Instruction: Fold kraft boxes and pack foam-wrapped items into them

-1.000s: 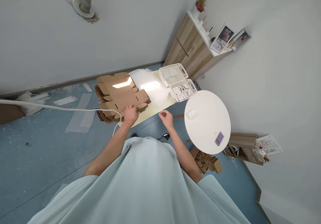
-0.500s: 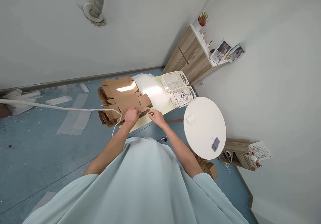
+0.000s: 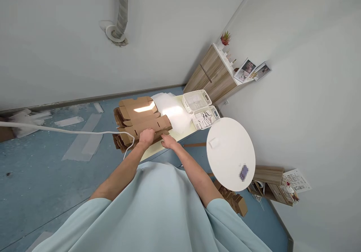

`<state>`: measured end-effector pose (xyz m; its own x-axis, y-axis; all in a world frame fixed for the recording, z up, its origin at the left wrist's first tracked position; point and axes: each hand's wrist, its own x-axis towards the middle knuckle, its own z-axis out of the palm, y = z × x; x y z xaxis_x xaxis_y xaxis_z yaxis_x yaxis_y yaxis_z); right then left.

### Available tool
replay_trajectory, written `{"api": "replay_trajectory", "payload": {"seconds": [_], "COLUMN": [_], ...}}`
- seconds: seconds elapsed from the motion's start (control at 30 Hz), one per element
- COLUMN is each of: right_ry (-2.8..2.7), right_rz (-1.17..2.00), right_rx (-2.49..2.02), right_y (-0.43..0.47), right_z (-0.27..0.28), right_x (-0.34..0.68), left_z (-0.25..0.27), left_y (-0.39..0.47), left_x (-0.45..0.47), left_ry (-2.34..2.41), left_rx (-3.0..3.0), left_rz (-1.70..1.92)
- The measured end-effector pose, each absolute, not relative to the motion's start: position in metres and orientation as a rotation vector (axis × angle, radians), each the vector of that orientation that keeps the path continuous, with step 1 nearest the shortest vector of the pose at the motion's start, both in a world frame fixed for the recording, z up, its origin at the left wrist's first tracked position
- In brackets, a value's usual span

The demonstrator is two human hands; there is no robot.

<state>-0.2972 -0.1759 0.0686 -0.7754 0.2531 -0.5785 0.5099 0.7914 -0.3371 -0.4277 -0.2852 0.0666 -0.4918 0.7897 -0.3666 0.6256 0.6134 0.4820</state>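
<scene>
Several flattened cardboard boxes (image 3: 138,109) lie stacked in an overlapping pile on the pale yellow table (image 3: 183,134). At the near edge of the top cardboard box (image 3: 149,125), my left hand (image 3: 147,136) is closed, knuckles up, gripping its rim. My right hand (image 3: 168,141) is just to the right, its fingers drawn together at the box's near right corner flap. The fingertips of both hands are partly hidden. A white cable (image 3: 93,132) runs in from the left across the pile, its bend hanging beside my left wrist.
Translucent wrapping (image 3: 179,118) lies behind the boxes. Two white baskets (image 3: 197,98) with small items stand at the table's far right. A round white table (image 3: 231,154) holds a white cup-like object (image 3: 213,143). Beyond is a wooden cabinet (image 3: 207,71); scraps (image 3: 84,139) litter the floor.
The view has tilted up, so everything sits lower. My right hand has shifted slightly left along the near box edge, its fingers closer to the flap. My left hand has turned more knuckles-up.
</scene>
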Motion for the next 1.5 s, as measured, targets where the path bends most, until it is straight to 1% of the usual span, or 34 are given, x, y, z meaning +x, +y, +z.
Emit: {"api": "replay_trajectory", "payload": {"seconds": [0.13,0.37,0.43,0.5,0.6,0.7,0.8,0.9,1.03,1.23,1.5], "right_ry": [2.394,2.378,2.382,2.32,2.367,2.511,2.599,2.666,2.594,2.273,1.592], "right_rz": [-0.681,-0.851,-1.014,-1.428,-1.813,-1.981,-2.004,-1.915,-1.709,-1.651,-1.759], "right_rx": [0.621,0.671,0.723,0.897,1.155,1.444,1.738,2.055,2.504,2.944,3.244], "right_y": [-0.174,-0.168,-0.164,-0.153,-0.122,-0.084,-0.056,-0.044,-0.042,-0.048,-0.059], "right_z": [0.073,0.079,0.085,0.098,0.134,0.184,0.231,0.257,0.251,0.198,0.112], "right_x": [-0.301,-0.303,-0.296,-0.283,-0.256,-0.218,-0.168,-0.112,-0.031,0.099,0.235], "left_z": [0.082,0.126,0.141,0.154,0.171,0.183,0.188,0.186,0.178,0.144,0.067], "left_y": [-0.289,-0.284,-0.279,-0.273,-0.26,-0.237,-0.205,-0.171,-0.127,-0.07,-0.023], "left_x": [-0.422,-0.422,-0.425,-0.427,-0.423,-0.406,-0.374,-0.331,-0.267,-0.154,-0.01], "left_ry": [2.367,2.546,2.586,2.592,2.508,2.342,2.116,1.851,1.561,1.224,0.89], "left_rx": [1.069,1.188,1.221,1.285,1.474,1.741,2.023,2.235,2.381,2.547,2.63], "left_rz": [0.387,0.762,0.894,1.046,1.245,1.346,1.371,1.315,1.048,0.647,0.14]}}
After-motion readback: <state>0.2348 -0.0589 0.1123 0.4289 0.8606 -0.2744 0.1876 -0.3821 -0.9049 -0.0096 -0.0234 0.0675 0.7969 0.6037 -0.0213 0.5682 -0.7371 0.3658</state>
